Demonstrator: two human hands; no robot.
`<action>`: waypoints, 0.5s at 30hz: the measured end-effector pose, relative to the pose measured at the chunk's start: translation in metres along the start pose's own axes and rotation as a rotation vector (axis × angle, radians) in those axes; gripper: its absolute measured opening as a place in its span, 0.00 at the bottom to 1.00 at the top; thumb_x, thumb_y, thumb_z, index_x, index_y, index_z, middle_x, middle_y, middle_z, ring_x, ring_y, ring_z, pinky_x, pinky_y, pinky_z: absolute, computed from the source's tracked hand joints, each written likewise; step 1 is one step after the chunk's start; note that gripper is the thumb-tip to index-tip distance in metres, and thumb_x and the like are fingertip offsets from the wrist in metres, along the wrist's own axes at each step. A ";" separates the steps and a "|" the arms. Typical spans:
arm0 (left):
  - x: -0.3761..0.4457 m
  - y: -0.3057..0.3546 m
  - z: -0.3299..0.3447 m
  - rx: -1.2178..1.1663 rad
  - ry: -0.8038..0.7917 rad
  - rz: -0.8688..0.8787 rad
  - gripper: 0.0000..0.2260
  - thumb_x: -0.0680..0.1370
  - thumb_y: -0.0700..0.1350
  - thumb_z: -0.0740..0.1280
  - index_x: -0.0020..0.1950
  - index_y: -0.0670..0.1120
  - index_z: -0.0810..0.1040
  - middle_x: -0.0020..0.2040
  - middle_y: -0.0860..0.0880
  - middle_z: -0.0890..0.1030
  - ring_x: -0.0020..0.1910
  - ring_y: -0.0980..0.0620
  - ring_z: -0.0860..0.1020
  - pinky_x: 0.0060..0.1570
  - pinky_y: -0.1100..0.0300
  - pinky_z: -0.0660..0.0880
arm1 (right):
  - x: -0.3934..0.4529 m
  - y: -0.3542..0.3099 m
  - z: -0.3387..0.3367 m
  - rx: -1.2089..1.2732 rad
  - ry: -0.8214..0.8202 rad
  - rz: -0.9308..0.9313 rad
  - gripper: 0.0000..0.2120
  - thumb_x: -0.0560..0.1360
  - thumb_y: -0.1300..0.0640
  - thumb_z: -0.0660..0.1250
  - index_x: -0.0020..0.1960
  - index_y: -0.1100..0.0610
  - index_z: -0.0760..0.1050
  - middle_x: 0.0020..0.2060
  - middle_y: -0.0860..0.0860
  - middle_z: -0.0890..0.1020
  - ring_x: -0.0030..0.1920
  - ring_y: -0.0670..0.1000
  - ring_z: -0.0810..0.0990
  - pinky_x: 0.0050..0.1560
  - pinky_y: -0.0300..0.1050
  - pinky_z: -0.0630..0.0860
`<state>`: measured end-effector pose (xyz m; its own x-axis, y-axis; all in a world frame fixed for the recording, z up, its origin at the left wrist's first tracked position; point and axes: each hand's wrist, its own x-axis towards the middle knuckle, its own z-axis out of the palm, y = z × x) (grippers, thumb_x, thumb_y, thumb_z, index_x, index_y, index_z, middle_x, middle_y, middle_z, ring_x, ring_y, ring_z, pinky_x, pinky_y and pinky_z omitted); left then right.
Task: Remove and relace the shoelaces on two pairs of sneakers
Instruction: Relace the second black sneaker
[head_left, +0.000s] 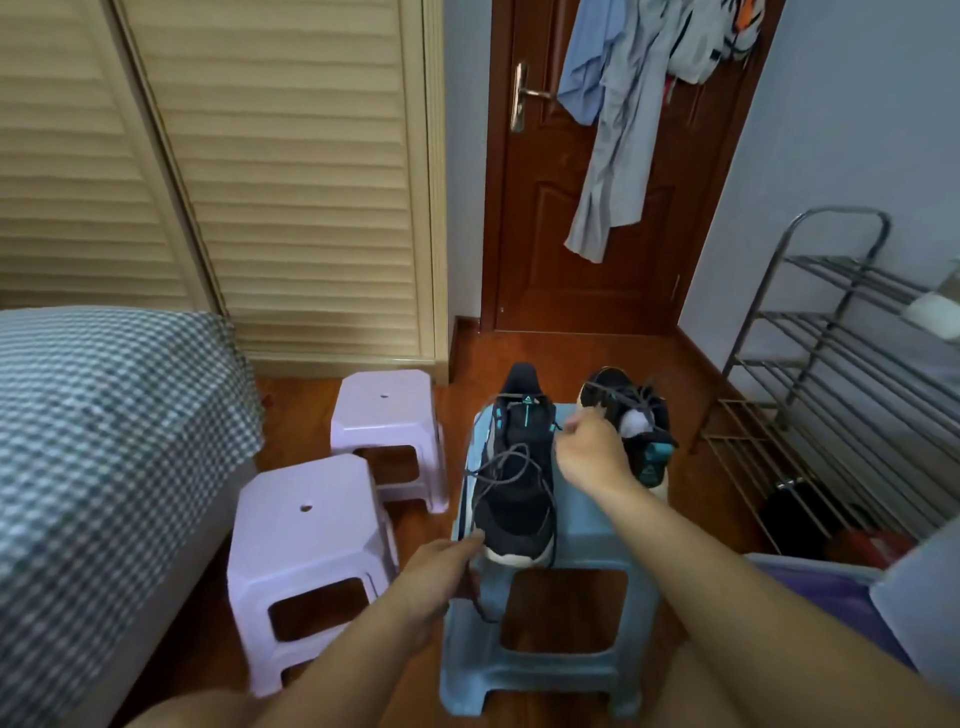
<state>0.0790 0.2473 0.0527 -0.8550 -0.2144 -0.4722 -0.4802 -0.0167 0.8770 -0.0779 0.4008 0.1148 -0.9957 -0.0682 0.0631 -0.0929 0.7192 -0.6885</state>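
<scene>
While both arms reach forward over a pale blue plastic stool (571, 558), two dark sneakers sit on its top. The nearer sneaker (514, 467) stands upright with its toe toward the person, black with teal accents and a pale sole, its tongue pointing to 12 o'clock. A grey shoelace (506, 462) lies in loose loops across its upper, part of it still threaded near the tongue. The left hand (441, 569) rests at 7 o'clock of that shoe, fingers closed on one end of the lace, which trails down over the stool's front edge. The right hand (592, 452) is at 3 o'clock of the shoe, pinched shut near the eyelets — whether it grips the lace itself I cannot tell. Just beyond that hand, at 2 o'clock, the second sneaker (636, 421) lies tipped on its side, its own lace slack across the opening.

Two lilac stools (306, 561) stand at 9 and 10 o'clock of the blue one, beside a bed with a checked cover (104, 441). A metal shoe rack (841, 364) stands against the wall at 3 o'clock — and clothes (618, 104) hang on the brown door (545, 234) at 12.
</scene>
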 end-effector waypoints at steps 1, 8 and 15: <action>-0.006 0.004 -0.001 0.074 0.008 0.018 0.14 0.83 0.53 0.65 0.56 0.41 0.79 0.41 0.42 0.84 0.35 0.51 0.82 0.37 0.60 0.74 | -0.004 0.004 0.000 -0.003 -0.027 -0.041 0.03 0.76 0.60 0.62 0.48 0.53 0.71 0.47 0.54 0.76 0.47 0.58 0.78 0.47 0.51 0.76; -0.032 0.019 -0.011 0.501 -0.109 0.074 0.14 0.82 0.51 0.65 0.52 0.42 0.83 0.47 0.46 0.87 0.44 0.50 0.86 0.47 0.56 0.80 | -0.012 0.007 0.016 -0.148 -0.223 -0.315 0.27 0.75 0.51 0.75 0.71 0.47 0.70 0.55 0.47 0.71 0.58 0.50 0.73 0.58 0.47 0.71; -0.009 0.005 0.001 0.694 0.179 0.573 0.15 0.80 0.47 0.67 0.67 0.52 0.75 0.62 0.56 0.73 0.64 0.56 0.72 0.60 0.68 0.69 | 0.001 -0.007 0.026 -0.261 -0.123 -0.501 0.06 0.79 0.54 0.70 0.54 0.50 0.84 0.45 0.45 0.75 0.48 0.49 0.76 0.46 0.45 0.70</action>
<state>0.0846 0.2503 0.0610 -0.9834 -0.1577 0.0902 -0.0512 0.7168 0.6954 -0.0778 0.3778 0.1010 -0.8241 -0.5131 0.2399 -0.5657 0.7240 -0.3947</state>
